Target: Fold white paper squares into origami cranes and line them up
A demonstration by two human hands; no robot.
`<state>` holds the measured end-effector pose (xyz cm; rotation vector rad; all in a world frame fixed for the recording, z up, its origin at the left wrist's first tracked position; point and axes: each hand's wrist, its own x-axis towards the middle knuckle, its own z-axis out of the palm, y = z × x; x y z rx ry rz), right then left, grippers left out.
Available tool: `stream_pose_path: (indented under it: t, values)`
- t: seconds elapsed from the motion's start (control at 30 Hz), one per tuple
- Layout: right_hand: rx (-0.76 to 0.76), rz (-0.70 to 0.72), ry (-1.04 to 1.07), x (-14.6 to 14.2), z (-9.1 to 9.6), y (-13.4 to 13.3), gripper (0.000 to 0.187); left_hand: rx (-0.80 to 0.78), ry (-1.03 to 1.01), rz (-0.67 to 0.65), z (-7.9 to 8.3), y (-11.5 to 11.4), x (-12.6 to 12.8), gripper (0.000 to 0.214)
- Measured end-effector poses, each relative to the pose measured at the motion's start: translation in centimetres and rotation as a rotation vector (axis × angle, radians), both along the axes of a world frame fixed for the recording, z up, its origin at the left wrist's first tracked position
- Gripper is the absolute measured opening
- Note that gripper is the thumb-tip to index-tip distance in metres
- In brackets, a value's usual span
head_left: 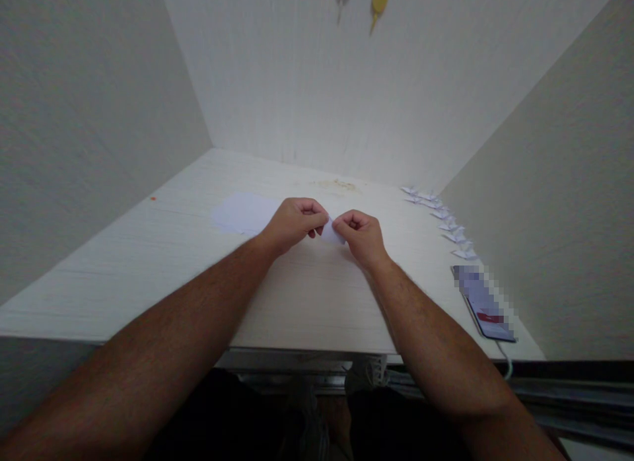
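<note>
Over the middle of a pale wooden table (pixel 148 263), both my hands pinch a small folded piece of white paper (pixel 331 230). My left hand (pixel 293 223) grips its left side with curled fingers. My right hand (pixel 361 235) holds the right side, thumb and fingers pressed together. Most of the paper is hidden between the fingertips. A flat sheet of white paper (pixel 242 212) lies on the table just left of my left hand.
A row of several small folded paper figures (pixel 443 221) runs along the right wall. A phone (pixel 483 302) with a cable lies near the table's front right corner. Walls close in on three sides. Two small objects (pixel 379 0) hang on the far wall.
</note>
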<state>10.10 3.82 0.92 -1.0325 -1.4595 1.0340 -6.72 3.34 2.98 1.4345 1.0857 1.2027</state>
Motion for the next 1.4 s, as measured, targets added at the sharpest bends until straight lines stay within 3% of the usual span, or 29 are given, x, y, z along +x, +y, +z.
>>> stream_pose_path:
  t: [0.8,1.0,1.4]
  values:
    - [0.017,-0.026,-0.059,-0.05,0.22,-0.27,0.022,0.103,0.079,0.031,0.11,-0.32,0.34,0.009]
    - [0.105,-0.059,-0.080,-0.27,0.39,-0.59,0.019,0.054,0.057,0.040,0.16,-0.46,0.54,0.009]
    - [0.106,-0.088,-0.137,-0.49,0.20,-0.83,0.015,0.025,0.012,0.068,-0.40,-0.28,0.58,0.007]
